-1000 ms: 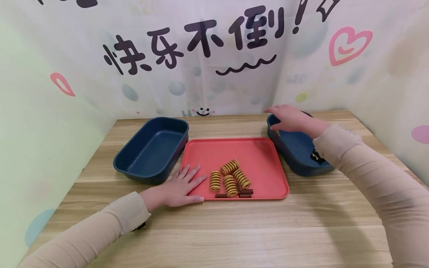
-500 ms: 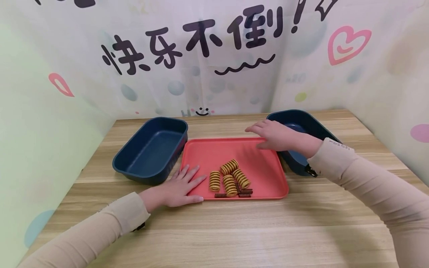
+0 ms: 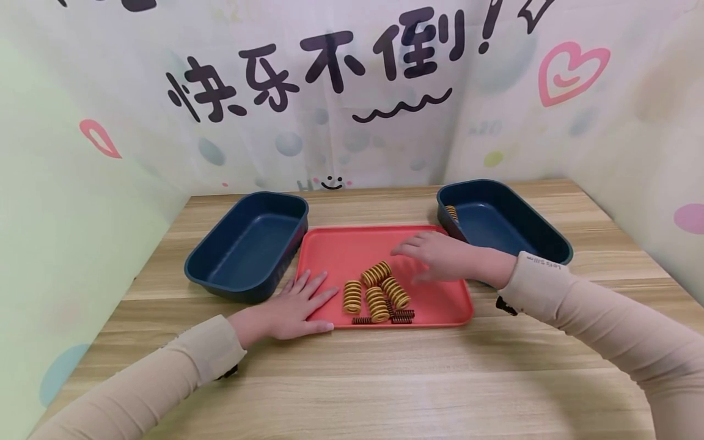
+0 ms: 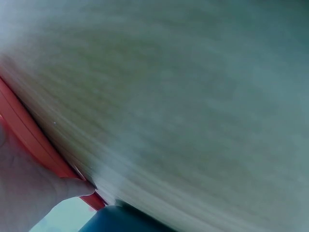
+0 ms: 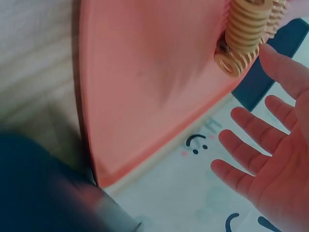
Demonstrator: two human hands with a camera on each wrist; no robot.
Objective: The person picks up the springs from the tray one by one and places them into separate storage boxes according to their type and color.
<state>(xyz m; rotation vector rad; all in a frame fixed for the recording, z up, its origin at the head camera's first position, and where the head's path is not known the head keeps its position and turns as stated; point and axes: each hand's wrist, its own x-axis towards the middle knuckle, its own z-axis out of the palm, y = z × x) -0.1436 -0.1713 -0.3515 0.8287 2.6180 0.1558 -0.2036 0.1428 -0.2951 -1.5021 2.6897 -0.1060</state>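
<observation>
A red tray (image 3: 341, 244) lies on the table, holding several thick yellow springs (image 3: 352, 297) and several thin dark springs (image 3: 402, 320) near its front edge. My left hand (image 3: 294, 311) rests flat, fingers spread, over the tray's front-left corner. Above the tray's right half hovers my right hand (image 3: 440, 255), holding nothing. Its fingers (image 5: 256, 128) are spread and apart from one another in the right wrist view. The yellow springs (image 5: 246, 26) are beyond its thumb there. In the left wrist view, part of the left hand (image 4: 29, 188) lies against the red tray (image 4: 29, 130).
A dark blue bin (image 3: 242, 287) stands left of the tray. Another blue bin (image 3: 550, 235) stands at the right, with a yellow spring (image 3: 451, 212) at its far-left end. A printed curtain (image 3: 385, 140) hangs behind the wooden table (image 3: 352, 385).
My right hand has moved from over the right bin, leftward and toward me, to above the tray. The yellow spring in that bin is now uncovered. My left hand stays put.
</observation>
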